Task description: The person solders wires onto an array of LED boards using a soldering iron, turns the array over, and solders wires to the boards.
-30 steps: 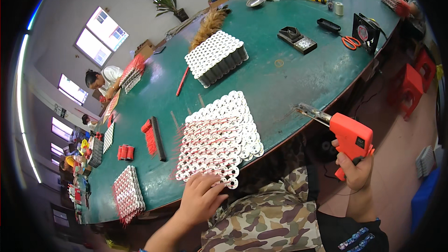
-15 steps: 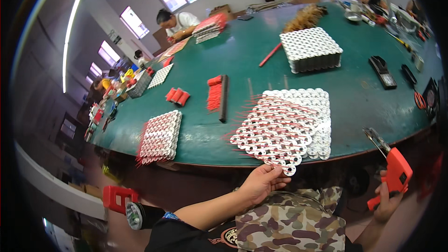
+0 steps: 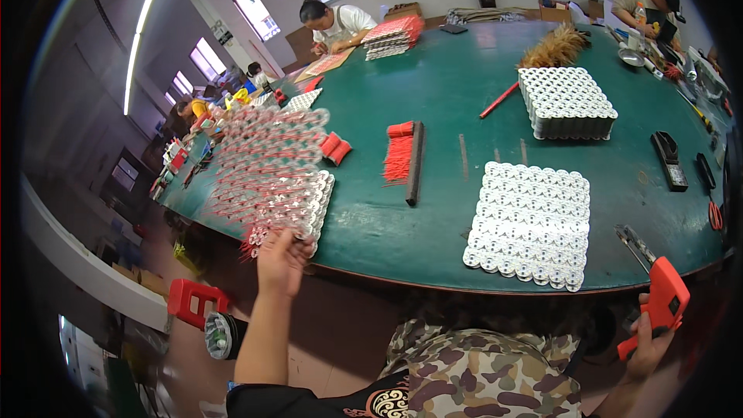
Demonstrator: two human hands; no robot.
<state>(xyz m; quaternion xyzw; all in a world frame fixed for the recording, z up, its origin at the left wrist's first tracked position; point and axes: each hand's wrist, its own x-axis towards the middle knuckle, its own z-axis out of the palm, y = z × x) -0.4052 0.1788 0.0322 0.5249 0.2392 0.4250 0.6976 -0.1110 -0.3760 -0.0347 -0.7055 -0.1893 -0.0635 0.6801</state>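
My left hand [image 3: 282,262] pinches the near corner of a panel of joined white round circuit boards with red wires [image 3: 271,143]. The panel is tilted and blurred by motion, over a stack of similar wired panels [image 3: 319,205] at the table's left front. At the right, beyond the table edge, my right hand [image 3: 648,347] grips a red soldering gun [image 3: 664,298] by its handle, its long metal nose pointing up and left. In front of me lies a stack of plain white round-board panels [image 3: 528,224] without wires.
A taller stack of white boards [image 3: 569,101] stands farther back on the green table [image 3: 457,70]. Red wire bundles [image 3: 398,159] lie beside a dark bar [image 3: 416,162]. Red rolls [image 3: 335,149] are near the left stack. Co-workers sit at the far side. A red stool [image 3: 197,302] stands lower left.
My left hand has carried the wired panel from the stack in front of me leftward to above the left stack. The plain boards now show fully. My right hand still holds the soldering gun.
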